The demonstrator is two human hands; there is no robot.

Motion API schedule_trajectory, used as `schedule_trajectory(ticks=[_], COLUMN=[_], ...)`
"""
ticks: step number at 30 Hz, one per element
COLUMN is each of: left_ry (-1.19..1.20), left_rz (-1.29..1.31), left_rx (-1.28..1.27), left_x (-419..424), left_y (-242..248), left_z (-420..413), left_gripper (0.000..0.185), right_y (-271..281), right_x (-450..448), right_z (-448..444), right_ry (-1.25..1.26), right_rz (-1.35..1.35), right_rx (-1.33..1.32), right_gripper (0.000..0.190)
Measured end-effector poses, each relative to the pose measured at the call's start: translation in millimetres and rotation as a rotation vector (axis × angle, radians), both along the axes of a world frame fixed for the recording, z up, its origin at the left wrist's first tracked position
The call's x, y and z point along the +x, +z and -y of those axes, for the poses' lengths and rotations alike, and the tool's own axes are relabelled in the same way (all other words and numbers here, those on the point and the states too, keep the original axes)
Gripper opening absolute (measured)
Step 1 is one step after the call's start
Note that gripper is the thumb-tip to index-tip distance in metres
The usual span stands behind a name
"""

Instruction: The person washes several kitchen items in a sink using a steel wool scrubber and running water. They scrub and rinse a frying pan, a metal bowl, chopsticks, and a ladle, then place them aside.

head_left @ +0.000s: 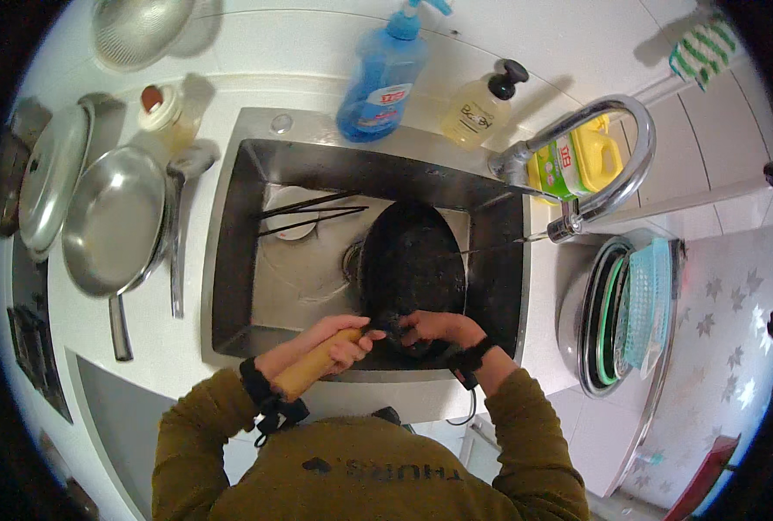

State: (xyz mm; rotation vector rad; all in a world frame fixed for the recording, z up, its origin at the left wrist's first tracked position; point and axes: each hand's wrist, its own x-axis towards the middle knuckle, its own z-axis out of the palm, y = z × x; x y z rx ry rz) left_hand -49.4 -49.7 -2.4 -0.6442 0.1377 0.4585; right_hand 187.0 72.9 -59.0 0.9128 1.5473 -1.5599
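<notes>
My left hand point(350, 353) is closed around the pale wooden handle point(305, 371) of a black wok or frying pan point(414, 257). The pan lies tilted inside the dark-walled steel sink point(295, 280), over its right half. At the pan's near rim, close to the handle joint, my right hand point(435, 325) has its fingers curled down. Something dark is under those fingers, too unclear to name. From the chrome tap point(640, 143) a thin stream of water point(497, 246) falls toward the pan. A white bowl point(293, 225) with several black chopsticks point(315, 210) across it sits at the sink's far left.
Behind the sink stand a blue detergent bottle point(380, 84), a pump soap bottle point(481, 111) and a yellow jug point(598, 159). Left are a steel frying pan point(116, 221), a ladle point(177, 247) and a lid point(54, 176). Nested basins point(575, 319) and a blue basket point(647, 299) lean at right.
</notes>
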Motion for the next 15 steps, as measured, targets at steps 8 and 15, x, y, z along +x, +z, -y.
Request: schedule_trajectory(ticks=[8,15], left_ry=[0.004,0.364], left_rz=[-0.612,-0.704], left_rx=[0.454,0.248], left_x=[76,158], left_y=[60,123], left_z=[-24,-33], left_gripper=[0.018,0.022], right_y=[66,84], right_x=[18,45], right_z=[34,59], right_ry=[-0.671,-0.946], right_rz=[-0.522,-0.686], right_rx=[0.177,0.475], right_gripper=[0.047,0.046])
